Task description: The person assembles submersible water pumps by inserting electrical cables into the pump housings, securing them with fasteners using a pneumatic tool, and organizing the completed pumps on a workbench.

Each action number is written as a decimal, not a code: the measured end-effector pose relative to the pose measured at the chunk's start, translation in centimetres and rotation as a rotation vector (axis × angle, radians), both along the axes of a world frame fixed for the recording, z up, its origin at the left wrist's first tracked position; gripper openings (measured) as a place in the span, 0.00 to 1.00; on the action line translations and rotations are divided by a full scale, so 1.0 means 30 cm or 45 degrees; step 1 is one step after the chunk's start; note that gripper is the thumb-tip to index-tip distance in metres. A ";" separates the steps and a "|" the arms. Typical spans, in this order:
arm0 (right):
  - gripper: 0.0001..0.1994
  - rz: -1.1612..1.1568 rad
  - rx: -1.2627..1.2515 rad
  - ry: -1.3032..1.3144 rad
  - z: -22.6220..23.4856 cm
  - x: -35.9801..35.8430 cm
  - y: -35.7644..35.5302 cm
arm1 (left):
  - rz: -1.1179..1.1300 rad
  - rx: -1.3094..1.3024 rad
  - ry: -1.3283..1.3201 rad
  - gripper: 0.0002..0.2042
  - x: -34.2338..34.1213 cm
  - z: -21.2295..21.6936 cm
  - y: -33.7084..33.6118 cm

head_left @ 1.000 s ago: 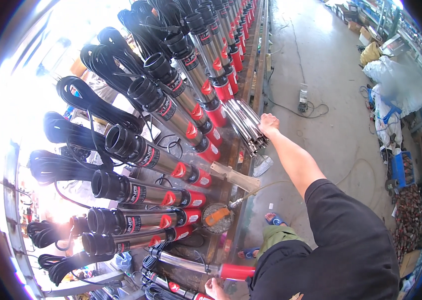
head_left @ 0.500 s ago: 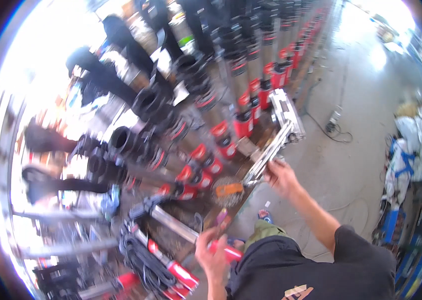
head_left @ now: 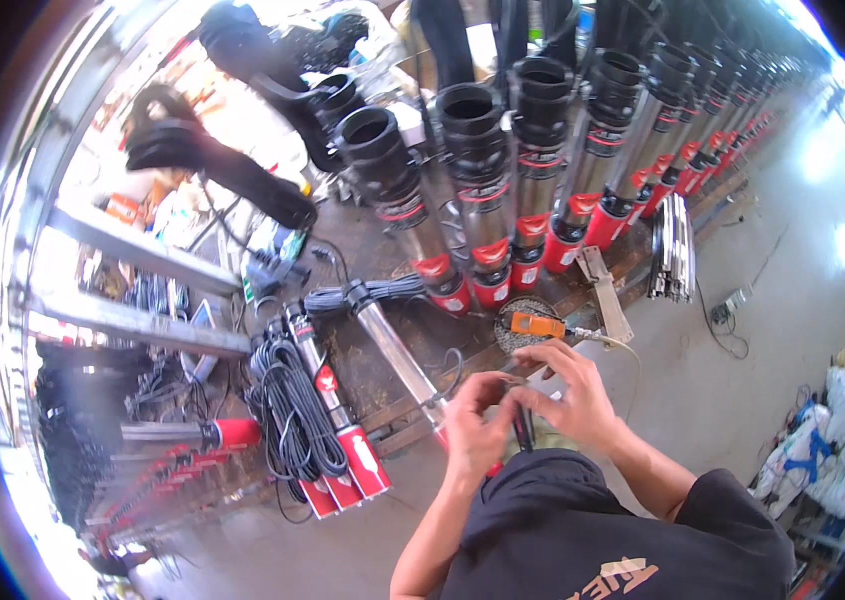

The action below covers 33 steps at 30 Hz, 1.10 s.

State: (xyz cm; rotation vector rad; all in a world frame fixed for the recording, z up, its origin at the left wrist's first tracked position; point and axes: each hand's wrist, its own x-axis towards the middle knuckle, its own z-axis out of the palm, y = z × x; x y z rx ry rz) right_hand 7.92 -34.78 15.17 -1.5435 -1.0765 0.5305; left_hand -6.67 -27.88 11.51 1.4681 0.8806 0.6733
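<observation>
In front of my body, my left hand (head_left: 481, 418) and my right hand (head_left: 575, 393) meet with fingertips pinched close together. Whatever is between them is too small to make out; a slim dark object (head_left: 524, 428) shows just below the fingers. A steel pump cylinder (head_left: 398, 350) lies on the bench beside my left hand, its near end partly covered by it. Just beyond my right hand, an orange tool (head_left: 538, 324) with a hose attached rests over a round dish of small pieces (head_left: 505, 332).
Upright pumps (head_left: 478, 190) with black tops and red bases line the bench. A bundle of shiny metal strips (head_left: 673, 250) and a metal bracket (head_left: 606, 295) sit at its edge. Coiled black cable (head_left: 293, 420) lies on pumps at left. White bags (head_left: 843, 440) lie at right.
My right hand no longer holds the metal strips and has come back toward my body. My left hand has risen to meet it. The view has swung to the right.
</observation>
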 end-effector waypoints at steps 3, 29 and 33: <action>0.09 0.253 -0.225 0.143 -0.042 0.047 -0.014 | 0.025 0.013 0.020 0.11 0.003 -0.005 -0.049; 0.15 0.055 -0.469 -0.116 -0.327 -0.071 -0.129 | 0.008 1.315 1.190 0.15 0.083 -0.591 0.770; 0.14 0.021 -0.438 0.010 -0.313 -0.077 -0.102 | 0.171 1.206 0.689 0.11 0.047 -0.475 0.812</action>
